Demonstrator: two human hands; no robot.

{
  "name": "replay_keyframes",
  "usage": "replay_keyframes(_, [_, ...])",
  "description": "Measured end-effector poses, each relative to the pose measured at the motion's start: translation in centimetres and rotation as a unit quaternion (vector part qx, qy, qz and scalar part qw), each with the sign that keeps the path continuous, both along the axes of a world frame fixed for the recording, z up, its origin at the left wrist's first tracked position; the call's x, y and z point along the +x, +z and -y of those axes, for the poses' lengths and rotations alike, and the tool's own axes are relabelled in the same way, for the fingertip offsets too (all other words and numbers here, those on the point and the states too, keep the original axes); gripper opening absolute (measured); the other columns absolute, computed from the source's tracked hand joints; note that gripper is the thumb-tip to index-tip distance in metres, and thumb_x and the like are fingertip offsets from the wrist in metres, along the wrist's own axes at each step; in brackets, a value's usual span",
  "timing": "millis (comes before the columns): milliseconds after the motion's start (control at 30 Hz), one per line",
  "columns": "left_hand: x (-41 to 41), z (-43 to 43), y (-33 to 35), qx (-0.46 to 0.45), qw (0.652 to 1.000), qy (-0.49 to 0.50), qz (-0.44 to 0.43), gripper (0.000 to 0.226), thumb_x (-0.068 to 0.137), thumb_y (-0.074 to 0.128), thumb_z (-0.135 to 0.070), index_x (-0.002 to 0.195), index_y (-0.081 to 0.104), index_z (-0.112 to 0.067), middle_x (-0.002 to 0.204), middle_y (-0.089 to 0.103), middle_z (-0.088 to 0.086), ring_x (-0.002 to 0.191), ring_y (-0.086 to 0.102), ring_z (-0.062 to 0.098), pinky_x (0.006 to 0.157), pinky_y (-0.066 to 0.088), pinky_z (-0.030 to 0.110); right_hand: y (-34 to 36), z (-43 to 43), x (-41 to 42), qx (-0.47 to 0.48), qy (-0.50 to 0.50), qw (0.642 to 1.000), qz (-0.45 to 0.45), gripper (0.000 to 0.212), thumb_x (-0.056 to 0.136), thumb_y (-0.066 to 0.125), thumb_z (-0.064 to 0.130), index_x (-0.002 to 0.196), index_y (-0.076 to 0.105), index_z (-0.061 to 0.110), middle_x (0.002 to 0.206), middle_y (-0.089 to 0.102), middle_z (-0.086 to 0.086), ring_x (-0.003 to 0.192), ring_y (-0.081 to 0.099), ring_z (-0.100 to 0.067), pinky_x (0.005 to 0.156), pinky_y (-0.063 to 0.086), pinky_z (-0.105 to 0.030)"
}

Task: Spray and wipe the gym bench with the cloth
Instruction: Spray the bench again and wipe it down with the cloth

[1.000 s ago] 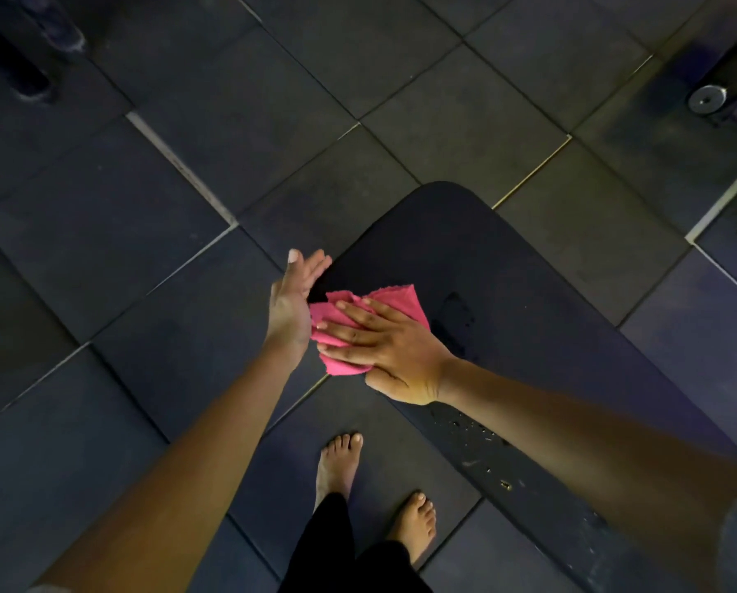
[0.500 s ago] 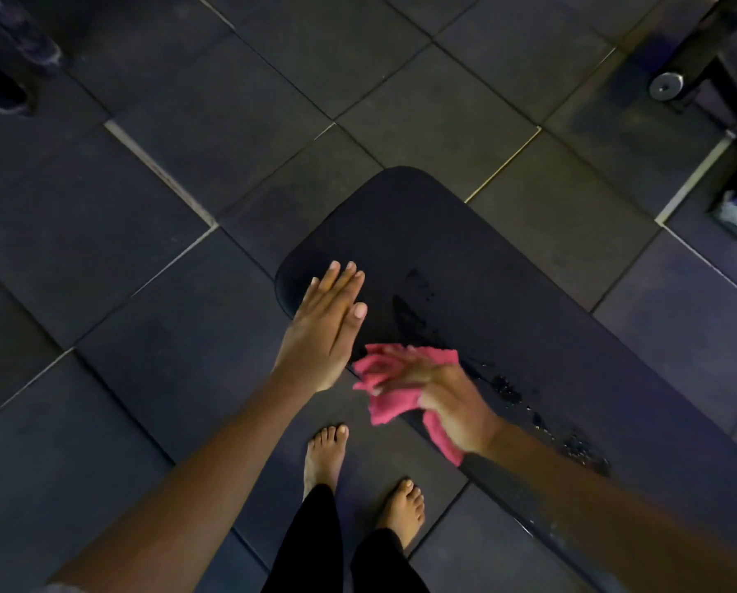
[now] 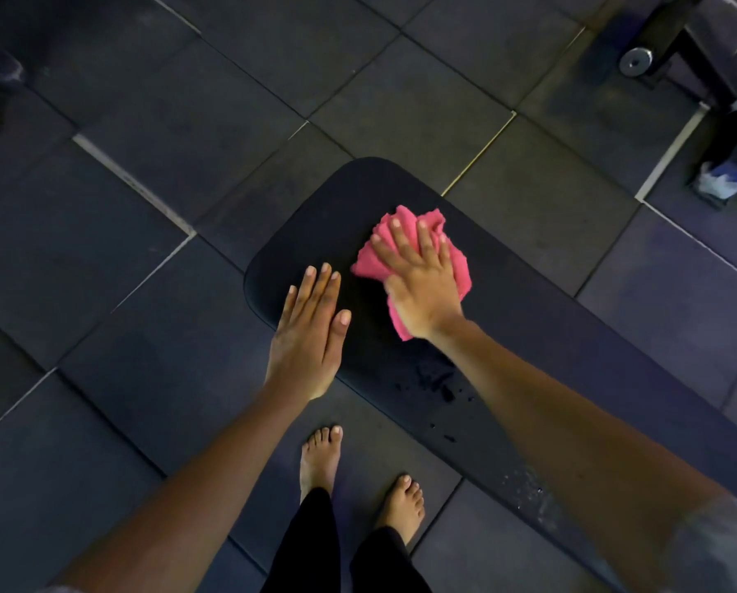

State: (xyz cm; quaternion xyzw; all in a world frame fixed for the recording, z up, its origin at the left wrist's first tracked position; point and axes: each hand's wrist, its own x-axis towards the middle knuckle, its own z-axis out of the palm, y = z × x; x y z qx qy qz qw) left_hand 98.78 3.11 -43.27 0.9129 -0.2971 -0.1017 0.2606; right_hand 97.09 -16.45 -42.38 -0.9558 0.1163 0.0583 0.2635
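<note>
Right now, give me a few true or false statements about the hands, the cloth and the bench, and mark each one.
1. The right hand presses the pink cloth flat on the bench. True.
2. The left hand holds a spray bottle. False: it is open and empty, fingers straight, at the bench's near edge.
3. Wet droplets show on the bench below the right forearm. True.
4. The cloth lies on the floor. False: it is on the bench pad, under the right hand.
5. The person wears shoes. False: both feet are bare.
</note>
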Motion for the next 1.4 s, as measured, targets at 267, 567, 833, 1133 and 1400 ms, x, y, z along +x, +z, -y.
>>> replay_keyframes(267, [-0.2, -0.2, 0.2, -0.060, 0.996, 0.005, -0.057, 0.059, 0.098, 0.017, -0.041, 0.149, 0.018, -0.011, 0.158, 0.013, 0.000, 0.147, 0.000, 0.011, 0.120, -0.001, 0.033, -0.7, -1.2, -5.5, -0.022, 0.220, 0.975, 0.011, 0.060, 0.095, 0.009, 0.047, 0.149, 0.029, 0.030, 0.160, 0.017, 0.004, 0.150, 0.002, -0.022, 0.122, 0.005, -0.048])
replay_keyframes(567, [-2.1, -0.3, 0.7, -0.033, 0.997, -0.070, -0.026, 0.056, 0.099, 0.017, -0.038, 0.147, 0.026, -0.009, 0.156, 0.022, 0.004, 0.147, 0.008, 0.016, 0.120, 0.007, 0.041, 1.3, -2.2, -12.8, 0.109, 0.233, 0.966, 0.014, 0.055, 0.095, 0.020, 0.035, 0.137, 0.052, 0.021, 0.151, 0.040, 0.004, 0.148, 0.020, -0.014, 0.119, 0.019, -0.049])
replay_keyframes(833, [-4.8, 1.1, 0.4, -0.053, 0.997, -0.054, -0.010, 0.052, 0.100, 0.022, -0.033, 0.145, 0.030, -0.009, 0.154, 0.028, 0.005, 0.146, 0.014, 0.017, 0.120, 0.008, 0.039, 5.0, -0.6, -16.8, 0.409, -0.186, 0.887, 0.104, 0.050, 0.081, 0.031, 0.018, 0.101, 0.069, 0.043, 0.050, 0.067, -0.005, 0.039, 0.062, -0.019, 0.063, 0.045, -0.028])
replay_keyframes(1133, [-5.7, 2.7, -0.9, 0.038, 0.995, -0.086, 0.030, 0.055, 0.100, 0.017, -0.036, 0.147, 0.026, -0.012, 0.156, 0.024, 0.003, 0.146, 0.012, 0.017, 0.119, 0.010, 0.048, -0.8, -3.4, -12.4, -0.144, -0.008, 0.987, -0.065, 0.063, 0.094, 0.015, 0.056, 0.152, 0.003, 0.034, 0.163, -0.006, -0.001, 0.147, -0.017, -0.036, 0.112, -0.008, -0.068])
replay_keyframes(1400, [-6.0, 2.7, -1.4, 0.165, 0.973, -0.130, 0.093, 0.061, 0.099, 0.016, -0.044, 0.151, 0.012, -0.013, 0.159, 0.014, 0.005, 0.147, 0.010, 0.019, 0.116, 0.011, 0.055, -1.3, -3.3, -14.6, -0.111, -0.087, 0.989, -0.032, 0.069, 0.091, 0.022, 0.049, 0.153, 0.006, 0.026, 0.163, -0.001, 0.000, 0.149, -0.010, -0.025, 0.120, 0.004, -0.052])
